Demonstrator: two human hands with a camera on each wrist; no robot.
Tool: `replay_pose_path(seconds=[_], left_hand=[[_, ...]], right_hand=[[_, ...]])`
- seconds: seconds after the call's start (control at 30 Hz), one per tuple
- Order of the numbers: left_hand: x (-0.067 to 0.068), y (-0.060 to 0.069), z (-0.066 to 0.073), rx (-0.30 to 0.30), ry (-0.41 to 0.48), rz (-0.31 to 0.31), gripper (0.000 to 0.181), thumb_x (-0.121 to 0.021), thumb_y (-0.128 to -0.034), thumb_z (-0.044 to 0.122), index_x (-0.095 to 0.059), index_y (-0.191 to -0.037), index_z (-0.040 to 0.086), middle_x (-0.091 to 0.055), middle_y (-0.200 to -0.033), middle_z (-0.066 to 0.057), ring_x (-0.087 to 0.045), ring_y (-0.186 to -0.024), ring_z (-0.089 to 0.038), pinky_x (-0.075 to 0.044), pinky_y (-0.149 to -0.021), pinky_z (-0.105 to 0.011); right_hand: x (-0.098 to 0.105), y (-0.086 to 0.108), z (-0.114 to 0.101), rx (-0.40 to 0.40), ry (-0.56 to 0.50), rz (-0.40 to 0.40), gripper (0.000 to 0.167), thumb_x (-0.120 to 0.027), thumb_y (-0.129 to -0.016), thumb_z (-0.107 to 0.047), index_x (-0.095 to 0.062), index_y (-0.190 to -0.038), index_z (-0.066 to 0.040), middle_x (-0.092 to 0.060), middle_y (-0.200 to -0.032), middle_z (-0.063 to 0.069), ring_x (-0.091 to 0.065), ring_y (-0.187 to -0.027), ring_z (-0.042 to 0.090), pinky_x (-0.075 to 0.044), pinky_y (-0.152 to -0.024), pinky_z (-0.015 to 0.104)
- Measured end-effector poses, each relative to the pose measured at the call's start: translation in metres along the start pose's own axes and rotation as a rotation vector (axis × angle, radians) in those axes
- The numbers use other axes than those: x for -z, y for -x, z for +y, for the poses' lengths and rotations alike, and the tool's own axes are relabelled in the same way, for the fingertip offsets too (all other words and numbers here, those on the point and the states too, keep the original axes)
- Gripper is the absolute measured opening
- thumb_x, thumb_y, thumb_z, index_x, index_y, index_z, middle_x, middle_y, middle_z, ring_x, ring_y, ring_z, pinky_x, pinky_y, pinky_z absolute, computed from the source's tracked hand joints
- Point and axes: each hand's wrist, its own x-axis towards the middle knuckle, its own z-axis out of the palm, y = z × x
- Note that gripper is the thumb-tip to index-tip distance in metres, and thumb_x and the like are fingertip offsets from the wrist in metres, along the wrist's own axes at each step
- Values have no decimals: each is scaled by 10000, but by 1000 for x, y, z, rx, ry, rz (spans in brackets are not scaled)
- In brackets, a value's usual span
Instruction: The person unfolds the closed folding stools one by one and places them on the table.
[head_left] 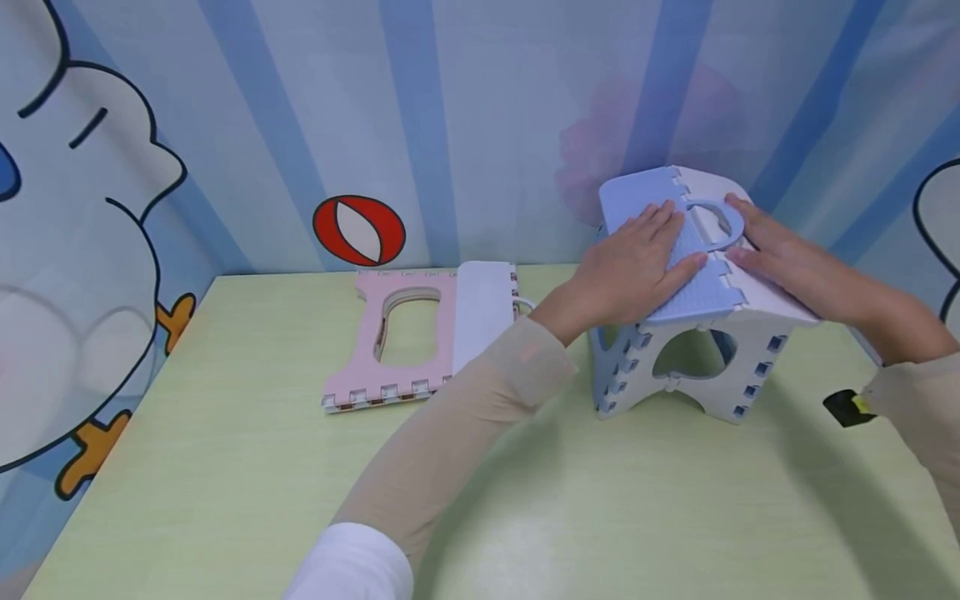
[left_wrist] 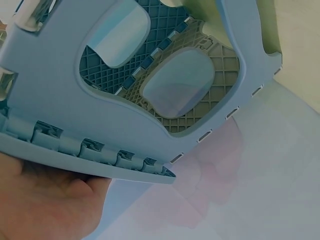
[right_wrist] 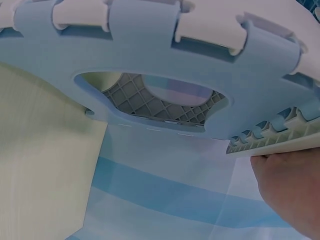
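A blue-and-white folding step stool (head_left: 697, 296) stands unfolded at the table's right side, its top slightly peaked along the middle hinge. My left hand (head_left: 622, 267) lies flat on the blue half of the top. On the white half rests my right hand (head_left: 795, 258), thumb and fingers spread beside the blue loop handle (head_left: 738, 225). From the left wrist, the stool's side panel (left_wrist: 55, 75) shows an oval opening, with the left hand (left_wrist: 55, 205) against the top. The right wrist view shows the opposite panel (right_wrist: 150, 50) and part of the right hand (right_wrist: 295, 190); its fingertips are hidden there.
A pink-and-white folding stool (head_left: 420, 379) lies folded flat on the pale green table (head_left: 247, 467), left of the standing stool. Behind the table hangs a striped blue backdrop (head_left: 495, 133) with cartoon prints. A small black object (head_left: 847, 408) shows beside the right sleeve.
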Motion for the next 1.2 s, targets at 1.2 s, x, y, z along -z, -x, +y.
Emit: replay_pose_path(seconds=[1.2], left_hand=[[2, 2, 4, 16, -66, -52, 733, -66, -1036, 584, -6, -1602, 123, 65, -1657, -6, 86, -1494, -114, 60, -1163, -205]], right_hand=[[1, -4, 0, -56, 187, -19, 716, -350, -1062, -371, 74, -1602, -168, 130, -1656, 86, 159, -1486, 367, 37, -1086, 749]])
